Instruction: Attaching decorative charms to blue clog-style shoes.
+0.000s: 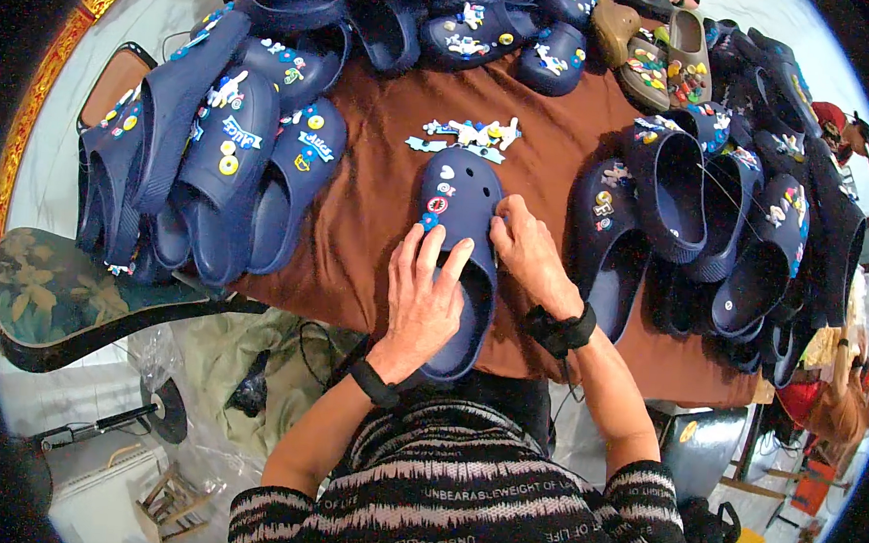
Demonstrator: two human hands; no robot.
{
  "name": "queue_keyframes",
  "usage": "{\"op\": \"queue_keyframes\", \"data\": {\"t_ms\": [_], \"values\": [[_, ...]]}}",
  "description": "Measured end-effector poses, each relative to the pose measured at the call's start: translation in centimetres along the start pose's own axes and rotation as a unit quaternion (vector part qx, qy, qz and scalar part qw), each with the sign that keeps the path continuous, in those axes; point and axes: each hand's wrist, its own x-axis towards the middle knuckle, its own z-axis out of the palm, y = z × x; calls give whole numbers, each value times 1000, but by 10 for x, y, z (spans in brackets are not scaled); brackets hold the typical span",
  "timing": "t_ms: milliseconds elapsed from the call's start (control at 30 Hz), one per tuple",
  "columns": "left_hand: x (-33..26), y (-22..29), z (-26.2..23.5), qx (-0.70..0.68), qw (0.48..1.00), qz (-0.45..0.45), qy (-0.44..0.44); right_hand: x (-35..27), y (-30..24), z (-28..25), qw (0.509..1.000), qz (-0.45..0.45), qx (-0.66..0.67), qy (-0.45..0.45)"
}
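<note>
A navy clog (473, 200) lies on the brown cloth in front of me, toe pointing away. Small charms (439, 205) run down the left of its upper, and several bare holes show on the right. My left hand (423, 296) steadies the clog, its fingers spread over the upper's rear edge, thumb hidden. At the clog's right side, my right hand (532, 255) has its fingers curled and pressed together against the upper. Whatever sits between those fingertips is hidden. Just beyond the toe is a small pile of white, blue and yellow charms (471, 136).
Decorated navy clogs (230, 133) crowd the left of the brown-clothed table (356, 267), with more clogs (670, 186) at the right and along the back. Brown and olive clogs (690, 54) stand at the back right. A patterned chair seat (70, 287) juts in at the left.
</note>
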Motion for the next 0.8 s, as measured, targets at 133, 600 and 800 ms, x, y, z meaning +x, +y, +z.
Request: {"op": "queue_keyframes", "data": {"t_ms": [133, 600, 800], "values": [[-1, 0, 0, -3, 1000, 2, 7, -5, 6, 4, 999, -24, 2, 45], [-2, -1, 1, -13, 1000, 2, 11, 2, -8, -10, 969, 147, 190, -49], [-1, 0, 0, -14, 1000, 1, 7, 7, -4, 9, 996, 23, -80, 44]]}}
